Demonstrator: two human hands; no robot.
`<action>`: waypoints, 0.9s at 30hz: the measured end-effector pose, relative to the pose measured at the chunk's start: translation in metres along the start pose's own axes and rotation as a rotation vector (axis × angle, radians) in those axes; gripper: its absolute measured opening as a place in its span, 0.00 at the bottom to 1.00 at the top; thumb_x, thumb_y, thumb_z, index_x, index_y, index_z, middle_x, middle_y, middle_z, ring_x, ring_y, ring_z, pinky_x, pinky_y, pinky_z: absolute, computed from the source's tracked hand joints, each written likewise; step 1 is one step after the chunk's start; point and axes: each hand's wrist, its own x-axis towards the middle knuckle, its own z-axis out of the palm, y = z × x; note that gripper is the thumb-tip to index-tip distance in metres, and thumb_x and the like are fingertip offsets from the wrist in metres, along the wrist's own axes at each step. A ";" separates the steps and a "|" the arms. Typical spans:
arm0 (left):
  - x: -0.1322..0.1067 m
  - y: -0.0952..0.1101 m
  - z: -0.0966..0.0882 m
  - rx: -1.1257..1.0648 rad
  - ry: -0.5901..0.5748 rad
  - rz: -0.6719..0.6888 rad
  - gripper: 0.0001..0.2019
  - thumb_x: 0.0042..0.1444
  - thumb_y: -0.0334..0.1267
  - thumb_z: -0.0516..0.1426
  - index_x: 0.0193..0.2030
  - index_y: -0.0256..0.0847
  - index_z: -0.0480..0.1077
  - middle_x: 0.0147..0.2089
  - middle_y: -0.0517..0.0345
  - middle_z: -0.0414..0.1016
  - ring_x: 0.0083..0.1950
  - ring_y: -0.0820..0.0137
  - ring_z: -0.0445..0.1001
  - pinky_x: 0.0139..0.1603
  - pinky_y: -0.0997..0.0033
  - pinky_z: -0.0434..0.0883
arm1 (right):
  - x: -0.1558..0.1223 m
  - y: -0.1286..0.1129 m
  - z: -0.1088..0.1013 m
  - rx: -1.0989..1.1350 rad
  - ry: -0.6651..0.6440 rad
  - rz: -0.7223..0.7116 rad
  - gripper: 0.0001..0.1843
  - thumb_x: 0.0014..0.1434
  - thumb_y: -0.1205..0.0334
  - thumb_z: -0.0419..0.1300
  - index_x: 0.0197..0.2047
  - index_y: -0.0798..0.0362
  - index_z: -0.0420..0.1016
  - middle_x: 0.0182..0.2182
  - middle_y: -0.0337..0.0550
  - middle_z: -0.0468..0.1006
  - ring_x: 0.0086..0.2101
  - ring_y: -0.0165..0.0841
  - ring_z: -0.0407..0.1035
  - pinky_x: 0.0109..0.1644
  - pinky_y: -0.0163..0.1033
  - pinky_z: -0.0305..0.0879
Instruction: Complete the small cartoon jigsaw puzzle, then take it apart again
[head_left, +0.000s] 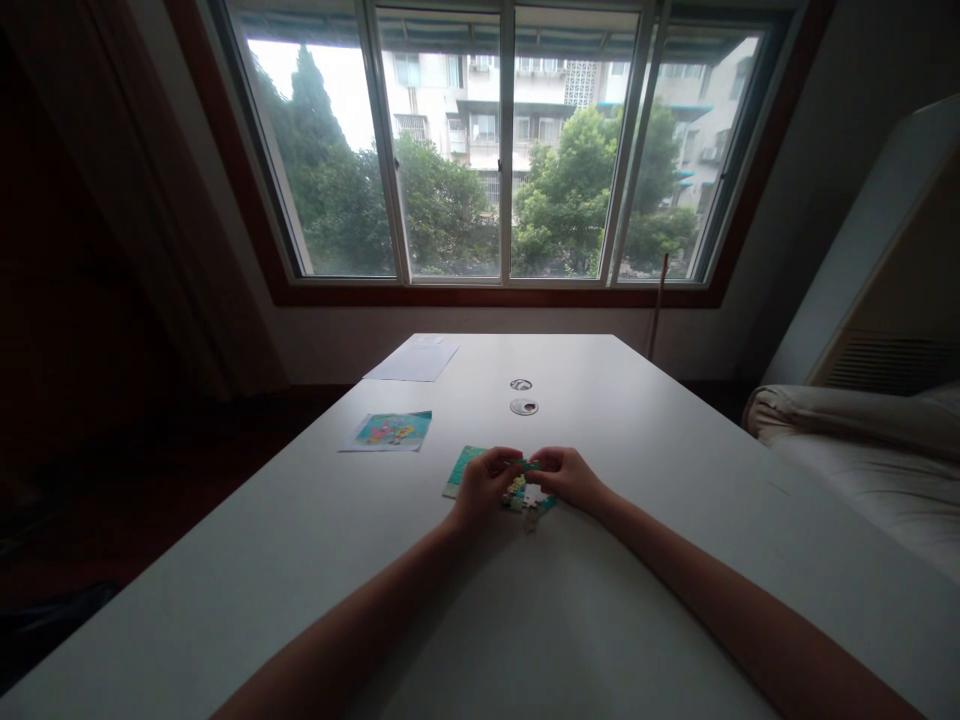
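Observation:
A small teal jigsaw puzzle point(463, 468) lies partly assembled on the white table point(600, 600), in front of me at mid-table. My left hand point(484, 488) rests on its middle with the fingers curled in a pinch. My right hand point(568, 477) meets it from the right, fingers also pinched. Between the two sets of fingertips sits a small teal puzzle piece point(527, 465), held by both. A loose pale piece point(531, 517) lies just below the hands. Much of the puzzle is hidden under my hands.
A colourful reference picture point(390, 431) lies left of the puzzle. A white sheet of paper point(415, 359) sits at the far left. Two round cable ports point(523, 406) mark the table's middle. A couch point(862, 450) stands right, and a large window point(502, 150) is behind.

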 end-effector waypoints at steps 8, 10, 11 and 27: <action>0.000 -0.001 0.000 0.039 0.058 0.037 0.09 0.47 0.37 0.59 0.35 0.35 0.70 0.31 0.55 0.74 0.32 0.68 0.73 0.32 0.72 0.71 | 0.003 0.002 -0.003 0.100 0.020 0.029 0.17 0.40 0.52 0.64 0.25 0.58 0.68 0.15 0.33 0.67 0.16 0.23 0.61 0.19 0.29 0.55; -0.001 -0.001 0.000 0.034 0.067 0.041 0.09 0.46 0.37 0.59 0.35 0.35 0.70 0.31 0.55 0.75 0.32 0.68 0.73 0.32 0.73 0.71 | 0.002 0.000 -0.002 0.106 0.022 0.031 0.17 0.40 0.52 0.64 0.24 0.58 0.68 0.14 0.33 0.66 0.16 0.22 0.60 0.19 0.29 0.55; -0.001 -0.001 0.000 0.018 0.065 0.027 0.10 0.46 0.37 0.59 0.35 0.35 0.70 0.31 0.55 0.75 0.32 0.68 0.73 0.32 0.73 0.71 | 0.002 0.000 -0.002 0.111 0.025 0.022 0.17 0.39 0.53 0.64 0.24 0.58 0.68 0.15 0.33 0.67 0.16 0.22 0.60 0.19 0.29 0.54; -0.007 0.010 0.000 0.325 0.006 0.290 0.05 0.51 0.34 0.55 0.35 0.39 0.70 0.35 0.54 0.72 0.37 0.69 0.71 0.38 0.70 0.69 | 0.001 -0.002 -0.003 0.255 0.049 0.068 0.13 0.40 0.56 0.65 0.23 0.58 0.69 0.16 0.34 0.67 0.16 0.20 0.54 0.19 0.30 0.46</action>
